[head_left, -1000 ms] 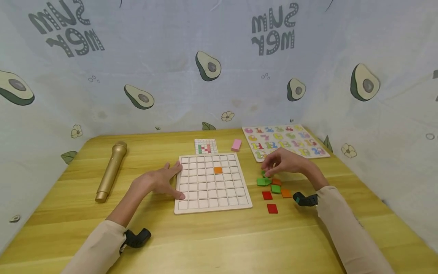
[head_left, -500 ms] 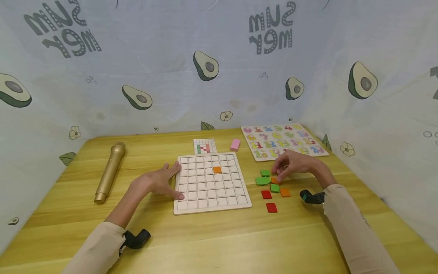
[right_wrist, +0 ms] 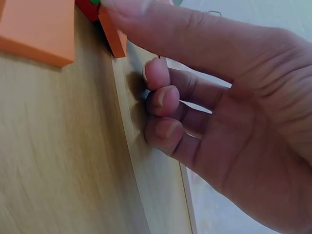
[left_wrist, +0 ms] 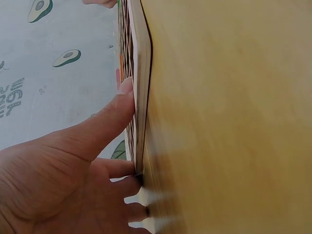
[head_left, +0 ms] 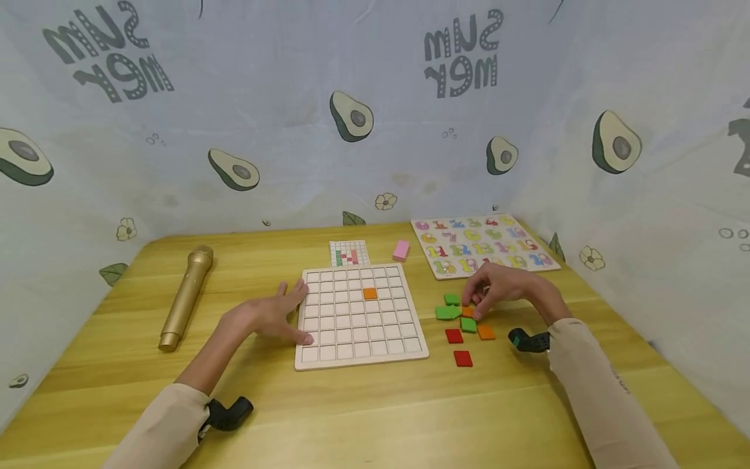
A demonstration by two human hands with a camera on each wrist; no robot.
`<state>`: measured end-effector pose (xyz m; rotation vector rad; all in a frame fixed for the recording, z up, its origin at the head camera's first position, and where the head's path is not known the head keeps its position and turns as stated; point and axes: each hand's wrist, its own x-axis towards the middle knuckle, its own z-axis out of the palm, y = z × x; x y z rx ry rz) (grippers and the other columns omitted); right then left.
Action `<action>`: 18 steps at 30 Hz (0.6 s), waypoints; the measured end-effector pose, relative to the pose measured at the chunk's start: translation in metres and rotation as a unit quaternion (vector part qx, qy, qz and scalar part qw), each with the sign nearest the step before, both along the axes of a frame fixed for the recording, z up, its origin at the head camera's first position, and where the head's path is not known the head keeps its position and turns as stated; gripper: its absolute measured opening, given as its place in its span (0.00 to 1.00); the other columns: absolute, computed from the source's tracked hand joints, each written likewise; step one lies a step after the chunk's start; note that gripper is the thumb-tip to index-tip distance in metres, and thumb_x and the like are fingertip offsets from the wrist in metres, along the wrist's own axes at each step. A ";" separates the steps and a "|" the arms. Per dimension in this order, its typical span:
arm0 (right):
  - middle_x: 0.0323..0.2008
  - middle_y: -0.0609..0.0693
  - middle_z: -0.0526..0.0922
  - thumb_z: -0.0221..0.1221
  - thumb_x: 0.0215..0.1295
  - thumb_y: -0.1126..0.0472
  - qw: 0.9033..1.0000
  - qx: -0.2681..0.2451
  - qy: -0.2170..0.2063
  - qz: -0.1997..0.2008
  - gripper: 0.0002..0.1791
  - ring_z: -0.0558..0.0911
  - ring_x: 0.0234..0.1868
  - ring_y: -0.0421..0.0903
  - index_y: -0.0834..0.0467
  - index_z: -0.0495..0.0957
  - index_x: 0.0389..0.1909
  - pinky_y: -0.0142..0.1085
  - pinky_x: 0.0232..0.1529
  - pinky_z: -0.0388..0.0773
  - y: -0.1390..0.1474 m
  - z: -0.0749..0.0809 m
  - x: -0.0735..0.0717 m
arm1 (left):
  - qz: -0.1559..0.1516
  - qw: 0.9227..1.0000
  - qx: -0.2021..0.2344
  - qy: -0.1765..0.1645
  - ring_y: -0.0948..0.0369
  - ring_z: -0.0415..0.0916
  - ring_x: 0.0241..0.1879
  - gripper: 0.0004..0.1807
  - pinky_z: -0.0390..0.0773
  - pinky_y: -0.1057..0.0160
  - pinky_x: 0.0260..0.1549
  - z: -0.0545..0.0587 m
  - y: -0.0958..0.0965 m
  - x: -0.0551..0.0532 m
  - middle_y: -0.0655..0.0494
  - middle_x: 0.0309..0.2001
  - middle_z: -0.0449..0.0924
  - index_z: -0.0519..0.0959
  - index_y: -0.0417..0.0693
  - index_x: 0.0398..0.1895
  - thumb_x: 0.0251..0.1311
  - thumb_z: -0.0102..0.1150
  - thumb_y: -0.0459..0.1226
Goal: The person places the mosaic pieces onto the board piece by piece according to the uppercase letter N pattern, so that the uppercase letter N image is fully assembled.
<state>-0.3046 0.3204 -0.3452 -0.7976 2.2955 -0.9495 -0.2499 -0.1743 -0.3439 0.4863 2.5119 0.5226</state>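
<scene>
right hand (head_left: 498,288): off far green square tile (head_left: 451,299), now pinches orange square tile (head_left: 467,312), apparently selected; left hand (head_left: 271,317): spread, touches pale wooden grid board (head_left: 363,327).

Yellow wooden table (head_left: 351,410) under microphone (head_left: 186,296), grid board (head_left: 361,331), tiles (head_left: 463,359)

Two boards lie on the desk (head_left: 351,404): one grid (head_left: 360,317), with seven cells along its near edge, and one number board (head_left: 485,245) by the desk's far right corner. Orange tiles (head_left: 486,333) total three, one of them on the grid and two off it. Red tiles (head_left: 454,336) total two. Green tiles (head_left: 468,325) come to at least three; whether the wide piece is two overlapping ones cannot be told. Near the desk's far edge are one card (head_left: 349,253) and one pink block (head_left: 401,251); by its left edge, one microphone (head_left: 186,298). There are one left grip (head_left: 272,317), one right grip (head_left: 498,288) and two wrist cameras (head_left: 231,414).
</scene>
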 end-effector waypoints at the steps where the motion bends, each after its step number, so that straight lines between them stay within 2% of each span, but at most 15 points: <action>1: 0.33 0.53 0.84 0.76 0.62 0.70 1.000 0.001 -0.004 -0.003 0.10 0.76 0.31 0.42 0.70 0.88 0.42 0.31 0.37 0.77 -0.001 0.000 0.001 | 0.000 1.000 0.000 -0.001 0.39 0.26 0.86 0.67 0.49 0.28 0.77 -0.001 0.000 0.000 0.43 0.88 0.26 0.37 0.44 0.90 0.65 0.74 0.57; 5: 0.33 0.55 0.84 0.75 0.62 0.72 1.000 0.007 -0.008 -0.007 0.08 0.75 0.31 0.43 0.69 0.88 0.40 0.31 0.37 0.76 -0.003 0.000 0.004 | 0.000 1.000 -0.002 0.002 0.39 0.27 0.86 0.67 0.49 0.29 0.77 -0.001 0.001 0.000 0.42 0.88 0.27 0.37 0.44 0.90 0.65 0.74 0.57; 11: 0.32 0.53 0.85 0.76 0.62 0.71 1.000 0.015 0.015 0.002 0.06 0.75 0.31 0.42 0.67 0.89 0.36 0.31 0.36 0.75 -0.005 0.001 0.004 | 0.001 1.000 -0.001 0.003 0.39 0.28 0.86 0.66 0.51 0.28 0.77 -0.001 0.001 0.000 0.42 0.89 0.28 0.38 0.45 0.90 0.65 0.74 0.57; 18: 0.32 0.53 0.85 0.75 0.63 0.70 1.000 0.017 0.019 0.012 0.06 0.76 0.31 0.42 0.66 0.87 0.35 0.32 0.37 0.77 -0.006 0.003 0.003 | 0.003 1.000 0.004 0.003 0.38 0.29 0.86 0.66 0.51 0.28 0.77 -0.001 0.000 0.001 0.42 0.88 0.29 0.39 0.44 0.90 0.65 0.75 0.56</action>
